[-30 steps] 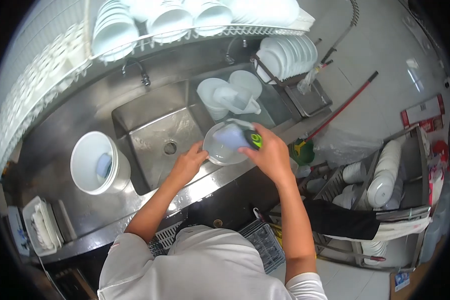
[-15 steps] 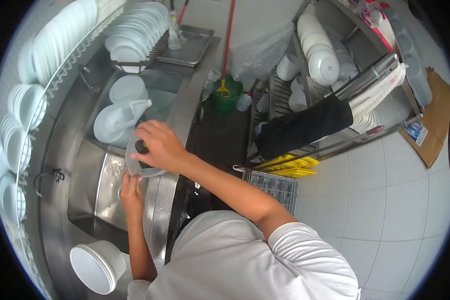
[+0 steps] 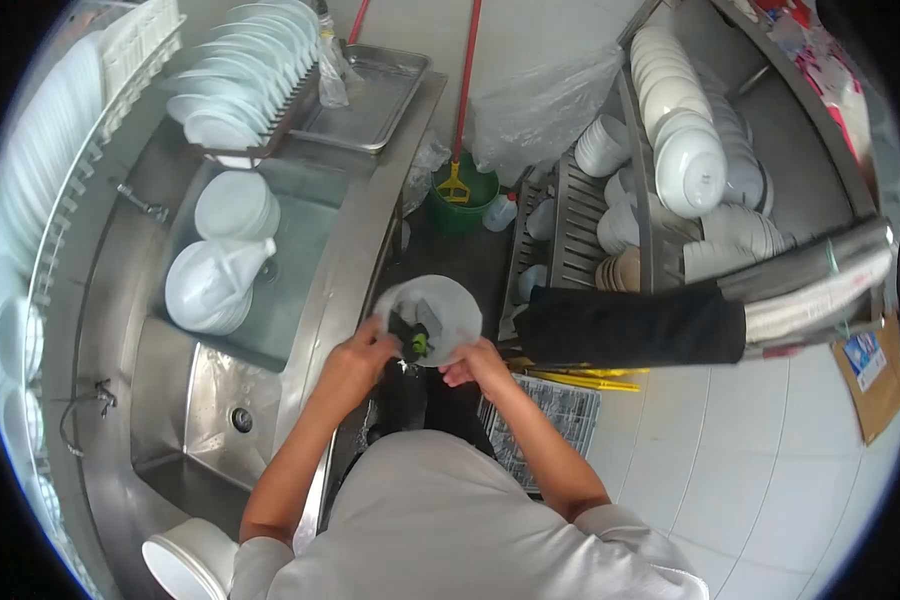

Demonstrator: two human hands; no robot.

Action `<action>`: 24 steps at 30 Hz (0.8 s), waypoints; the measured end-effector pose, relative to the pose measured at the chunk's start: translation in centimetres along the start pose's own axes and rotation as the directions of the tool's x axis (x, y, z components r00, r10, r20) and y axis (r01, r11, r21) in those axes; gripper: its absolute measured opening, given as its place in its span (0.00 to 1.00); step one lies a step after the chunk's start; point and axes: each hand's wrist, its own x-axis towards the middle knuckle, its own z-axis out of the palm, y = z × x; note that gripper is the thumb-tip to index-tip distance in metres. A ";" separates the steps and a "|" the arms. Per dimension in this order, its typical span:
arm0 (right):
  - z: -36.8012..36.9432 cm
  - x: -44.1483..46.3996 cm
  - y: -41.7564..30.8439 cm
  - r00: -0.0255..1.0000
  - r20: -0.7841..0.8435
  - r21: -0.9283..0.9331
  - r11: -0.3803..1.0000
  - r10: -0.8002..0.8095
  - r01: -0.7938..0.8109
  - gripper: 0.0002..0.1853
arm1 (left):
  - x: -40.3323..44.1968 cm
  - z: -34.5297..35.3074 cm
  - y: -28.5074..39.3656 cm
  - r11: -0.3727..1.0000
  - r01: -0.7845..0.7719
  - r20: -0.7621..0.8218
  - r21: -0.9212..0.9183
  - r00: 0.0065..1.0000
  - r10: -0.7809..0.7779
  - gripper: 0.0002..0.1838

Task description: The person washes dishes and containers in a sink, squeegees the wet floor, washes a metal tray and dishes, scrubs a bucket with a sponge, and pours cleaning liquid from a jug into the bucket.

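Over the floor beside the sink counter, a white round bowl (image 3: pixel 460 312) is held up between my two hands. Inside it lie a dark item with a bright green part (image 3: pixel 419 342) and a greyish piece (image 3: pixel 428 318), too blurred to name. My left hand (image 3: pixel 358 368) grips the bowl's left rim, its fingertips close to the dark item. On the lower right rim, my right hand (image 3: pixel 482 368) has its fingers closed around the edge.
To the left, the water-filled sink (image 3: pixel 305 250) holds stacked white plates (image 3: pixel 232 205) and a white jug-like vessel (image 3: pixel 225 275). Near me are the metal basin (image 3: pixel 210 400) and a white bucket (image 3: pixel 175 570). A shelf rack (image 3: pixel 645 250) with crockery and a black cloth (image 3: pixel 635 328) stands right.
The bowl has moved right, from the sink's edge to over the floor. My right hand has come out of the bowl and onto its rim; my left hand has moved along with it.
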 end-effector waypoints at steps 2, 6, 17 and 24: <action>-4.6 4.4 0.9 0.993 -0.063 0.098 0.990 0.104 -0.098 0.19 | 5.3 2.7 -0.9 0.999 0.010 0.096 -0.039 0.995 -0.006 0.25; -11.5 15.0 3.4 0.970 -0.171 0.356 0.929 0.173 -0.103 0.18 | 17.2 4.1 -5.0 0.998 0.039 0.019 0.039 0.999 -0.040 0.34; -26.4 46.0 15.6 0.767 -0.384 0.822 0.568 0.514 0.031 0.14 | 31.9 11.8 -16.9 0.959 0.171 0.075 0.226 0.979 -0.192 0.29; -43.9 58.9 19.9 0.780 -0.437 0.889 0.346 0.447 0.300 0.11 | 29.7 12.1 -19.1 0.924 0.226 0.123 0.308 0.954 -0.274 0.21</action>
